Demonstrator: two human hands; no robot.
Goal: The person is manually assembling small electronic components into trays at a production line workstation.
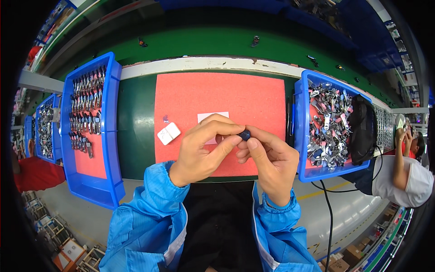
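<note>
Pinching a small dark-blue piece (245,134) between the fingers of my left hand (198,152) and right hand (277,164), I hold it above the pink mat (222,90), probably so both sides steady it. White box (168,133) lies leftward, out of my way. Farther, left tray (115,95) carries parts in rows, right tray (300,102) a loose heap, both seemingly for easy reach.

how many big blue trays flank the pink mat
2: the left tray, with rows of small pieces, and the right tray, with a loose heap. Both show clearly.
</note>
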